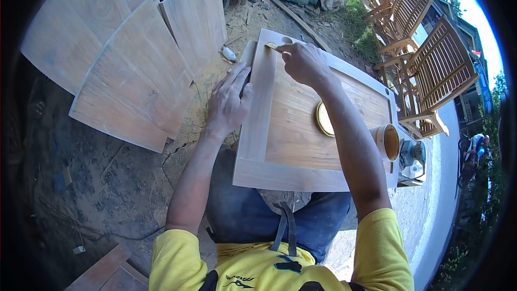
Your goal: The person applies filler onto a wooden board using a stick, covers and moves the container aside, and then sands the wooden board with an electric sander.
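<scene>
- Yellow cloth T-shirt (pixel 258 265) on the person sits nearest the camera, at 6 to 7 o'clock from the middle of the work, with 12 at the top of the view.
- Pale-framed rectangular wooden panel with a warmer brown inset (pixel 293 148) lies face up ahead of the shirt, its near edge over the dark-trousered legs (pixel 231 205); what bears its weight cannot be told.
- Right hand (pixel 304 64) closes its fingers on a small pale-yellow hand tool (pixel 271 46), whose tip meets the frame at the panel's 11 o'clock corner; whether it is a blade or a brush is unclear.
- Left hand (pixel 230 99) lies open at 9 o'clock, fingers extended along the panel's edge, gripping nothing.
- Round gold-rimmed lid (pixel 323 119) rests on the inset, partly behind the right forearm; an open whitish cylindrical tin with brown inside (pixel 380 141) stands near 4 o'clock.
- Step in hand, by judgement: working the tool's tip over that corner, the left hand probably steadying the panel.
- Next move, if at the same spot, would seem to call for light, controlled pressure and a firm left palm; reloading would mean reaching to 4 o'clock without knocking the lid.
</scene>
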The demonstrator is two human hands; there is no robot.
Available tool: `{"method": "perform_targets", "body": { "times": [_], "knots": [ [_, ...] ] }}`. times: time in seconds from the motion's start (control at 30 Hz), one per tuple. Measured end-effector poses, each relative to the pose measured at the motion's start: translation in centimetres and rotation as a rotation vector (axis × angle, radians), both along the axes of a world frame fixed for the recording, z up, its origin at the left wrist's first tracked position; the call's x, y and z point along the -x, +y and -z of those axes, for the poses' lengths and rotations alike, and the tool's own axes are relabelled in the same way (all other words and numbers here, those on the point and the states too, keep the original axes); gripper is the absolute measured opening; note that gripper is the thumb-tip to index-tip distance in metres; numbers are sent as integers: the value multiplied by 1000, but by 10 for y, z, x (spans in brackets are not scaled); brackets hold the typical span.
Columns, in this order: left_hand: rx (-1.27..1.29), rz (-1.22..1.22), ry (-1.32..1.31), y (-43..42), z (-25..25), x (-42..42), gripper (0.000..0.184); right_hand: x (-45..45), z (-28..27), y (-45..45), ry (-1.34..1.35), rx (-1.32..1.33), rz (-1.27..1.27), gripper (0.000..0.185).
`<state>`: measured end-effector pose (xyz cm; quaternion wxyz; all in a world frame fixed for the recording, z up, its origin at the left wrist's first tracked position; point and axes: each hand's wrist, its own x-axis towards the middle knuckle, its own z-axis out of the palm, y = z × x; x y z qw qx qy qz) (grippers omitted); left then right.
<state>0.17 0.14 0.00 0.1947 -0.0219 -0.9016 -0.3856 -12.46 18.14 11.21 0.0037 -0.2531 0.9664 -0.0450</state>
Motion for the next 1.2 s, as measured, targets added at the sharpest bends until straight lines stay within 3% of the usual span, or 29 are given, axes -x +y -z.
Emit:
{"method": "perform_targets", "body": {
  "times": [0.27, 0.57, 0.63, 0.87, 1.03, 1.1, 1.2],
  "knots": [
    [8, -2, 23, 0, 3, 1, 54, -25, 14, 8, -21, -9, 6, 36],
    [-27, 4, 30, 1, 2, 2, 54, -35, -5, 8, -32, 84, 36, 45],
    [-22, 2, 22, 2, 2, 3, 54, -38, -19, 9, -139, 54, 26, 45],
    [-11, 13, 6, 1, 6, 4, 54, 1, -11, -2, -25, 104, 108, 47],
    [-5, 14, -7, -1, 4, 3, 54, -27, -28, 17, -126, -62, -7, 49],
    [-14, 45, -1, 1, 4, 7, 55, -58, -30, 40, -179, 61, -16, 33],
    [-33, 37, -14, -1, 6, 4, 55, -119, -47, 82, -211, 274, -128, 30]
  ]
}}
